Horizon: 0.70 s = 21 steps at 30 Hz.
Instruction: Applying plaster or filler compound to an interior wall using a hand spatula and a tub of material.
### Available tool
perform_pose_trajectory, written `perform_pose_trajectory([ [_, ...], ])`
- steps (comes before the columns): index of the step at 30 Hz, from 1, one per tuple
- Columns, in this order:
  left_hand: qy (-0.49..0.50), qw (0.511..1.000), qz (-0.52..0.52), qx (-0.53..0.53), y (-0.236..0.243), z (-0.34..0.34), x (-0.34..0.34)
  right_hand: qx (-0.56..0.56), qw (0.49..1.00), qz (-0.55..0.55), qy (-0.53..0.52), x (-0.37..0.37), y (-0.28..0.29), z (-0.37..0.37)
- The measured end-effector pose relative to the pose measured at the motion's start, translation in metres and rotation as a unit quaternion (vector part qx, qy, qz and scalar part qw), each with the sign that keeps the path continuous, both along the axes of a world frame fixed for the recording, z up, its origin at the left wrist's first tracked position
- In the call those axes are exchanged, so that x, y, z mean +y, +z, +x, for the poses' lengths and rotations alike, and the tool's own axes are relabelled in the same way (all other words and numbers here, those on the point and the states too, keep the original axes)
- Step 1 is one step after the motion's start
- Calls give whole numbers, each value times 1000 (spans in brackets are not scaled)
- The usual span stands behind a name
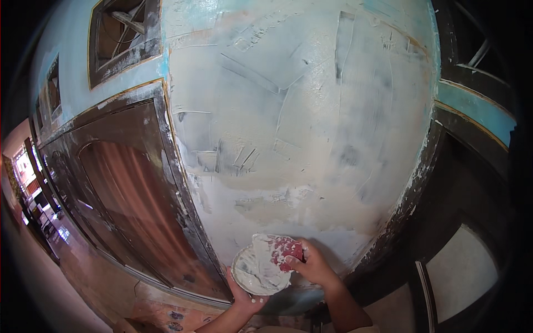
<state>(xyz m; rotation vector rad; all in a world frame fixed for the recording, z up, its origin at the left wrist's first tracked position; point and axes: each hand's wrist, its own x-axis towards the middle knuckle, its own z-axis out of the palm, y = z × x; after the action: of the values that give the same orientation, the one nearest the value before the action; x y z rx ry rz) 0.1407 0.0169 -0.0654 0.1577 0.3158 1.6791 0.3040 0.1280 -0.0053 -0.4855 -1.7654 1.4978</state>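
Observation:
My left hand is closed round the lower left edge of a shallow round dish, holding it up from below. White putty is smeared thickly over the dish. In my right hand is a red putty spreader, gripped between thumb and fingers. Its far end is coated in putty and lies over the dish's upper right side. Beyond both hands rises a wall, covered in uneven pale putty with streaks, ridges and greyish patches.
To the left stands a dark wooden door with a worn, paint-flecked frame. Another dark doorway lies to the right. A framed opening sits above the left door. Farther left, a tiled floor runs toward bright daylight.

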Motion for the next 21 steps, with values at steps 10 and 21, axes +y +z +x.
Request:
perform_pose_trajectory([
  [10, -13, 1000, 24, -13, 22, -45, -5, 95, 976, 105, -166, 6, 83, -56],
  [21, -33, 999, 18, -30, 6, -87, -12, 152, 936, 168, -268, 24, 94, -89],
])
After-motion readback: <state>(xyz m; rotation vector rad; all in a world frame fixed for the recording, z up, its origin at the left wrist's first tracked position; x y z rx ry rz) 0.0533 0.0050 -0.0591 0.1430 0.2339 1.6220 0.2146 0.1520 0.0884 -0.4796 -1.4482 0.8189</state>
